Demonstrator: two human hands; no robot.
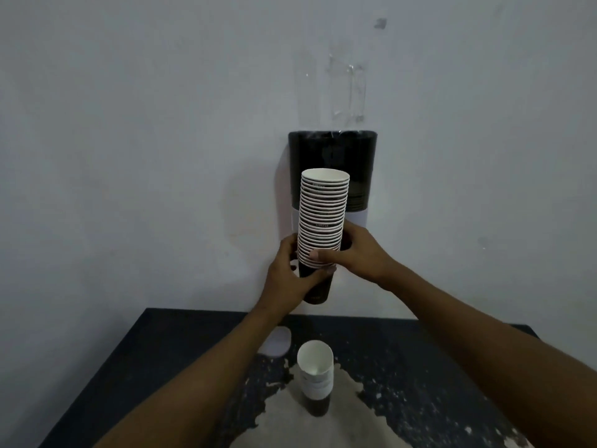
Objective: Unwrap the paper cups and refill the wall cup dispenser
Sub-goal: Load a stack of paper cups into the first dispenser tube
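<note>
Both hands held the paper cup stack (323, 218) upright before the wall cup dispenser (332, 156): left hand (287, 273) fingers curled round its dark base, right hand (358, 253) fingers pinching the rims. A lone cup (316, 373) stood on the surface (129, 367) at 6 o'clock.

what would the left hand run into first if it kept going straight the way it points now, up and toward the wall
Likely the black wall dispenser: the left hand, gripping the cup stack with the right hand, sits just below it. Depth is unclear, so the wall might come first.
</note>
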